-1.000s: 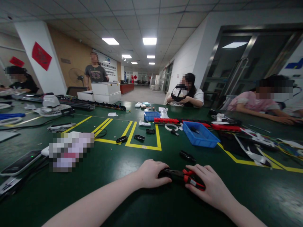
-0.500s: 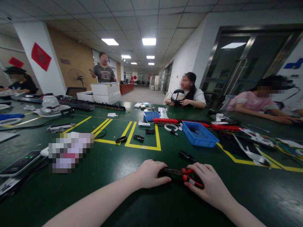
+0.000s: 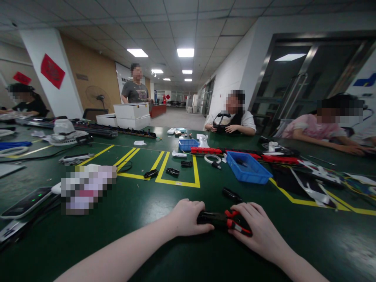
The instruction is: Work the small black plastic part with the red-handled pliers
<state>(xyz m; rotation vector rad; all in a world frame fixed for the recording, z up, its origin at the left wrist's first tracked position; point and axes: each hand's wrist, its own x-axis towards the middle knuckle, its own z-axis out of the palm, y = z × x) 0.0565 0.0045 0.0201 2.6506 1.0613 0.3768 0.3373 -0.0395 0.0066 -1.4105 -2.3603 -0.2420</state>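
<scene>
My right hand point(image 3: 260, 229) is closed round the red-and-black handles of a pair of pliers point(image 3: 239, 227), whose dark jaws point left. My left hand point(image 3: 189, 219) pinches a small black part point(image 3: 205, 217) at the jaw end. Whether the jaws grip that part is hard to see against the dark table. Just beyond my right hand lies a loose black piece point(image 3: 232, 194). Farther off, several small black clip-like parts point(image 3: 172, 172) lie in and beside a yellow-taped square.
A blue tray point(image 3: 248, 168) stands beyond my right hand, with a smaller blue tray point(image 3: 188, 145) behind it. Red strips point(image 3: 206, 150) run across the green table point(image 3: 141, 219). A power bank point(image 3: 28, 203) with cables lies at left. Several people sit or stand around.
The standing person at the back has moved right and lowered an arm. My hands keep nearly the same place, with only a slight shift of the pliers and black part.
</scene>
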